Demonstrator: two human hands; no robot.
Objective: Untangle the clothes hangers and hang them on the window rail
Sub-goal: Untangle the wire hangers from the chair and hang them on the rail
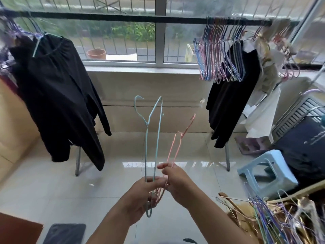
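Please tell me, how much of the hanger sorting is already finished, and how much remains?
Done: a dense row of pink and blue wire hangers already hangs on the black window rail. In hand: the left hand holds a light blue wire hanger while the right hand pinches a pink wire hanger; their lower ends look still crossed. Left: a tangled heap of wire hangers lies at lower right.

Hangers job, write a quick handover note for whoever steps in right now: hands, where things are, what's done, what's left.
Left hand grips the lower end of the blue hanger. Right hand pinches the pink hanger. The two cross at the bottom between the hands, not yet separated.
Done: a row of hangers already hangs on the window rail, right side.
Left: free and hang these two, then work through the tangled pile at lower right.
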